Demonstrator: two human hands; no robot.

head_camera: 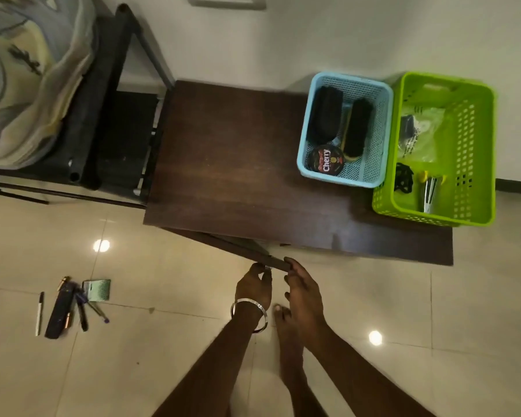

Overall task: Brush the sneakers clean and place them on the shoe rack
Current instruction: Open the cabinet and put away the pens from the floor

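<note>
No sneakers are in view. A low dark wooden cabinet [238, 164] stands against the wall, and its door [223, 243] is swung partly open toward me. My left hand [253, 288], with a metal bangle on the wrist, pinches the door's free end at a small metal fitting. My right hand [304, 293] holds the same end just to the right, fingertips on top and thumb below. On the cabinet top, a light blue basket [379, 139] holds two black shoe brushes [325, 115] and a round tin of Cherry polish [325, 162].
A green basket [475, 164] with a plastic bag and small tools sits at the cabinet's right end. A black metal frame [124, 94] carrying patterned bedding stands on the left. Pens and a dark pouch [60, 311] lie on the tiled floor. My bare foot [289, 350] is below my hands.
</note>
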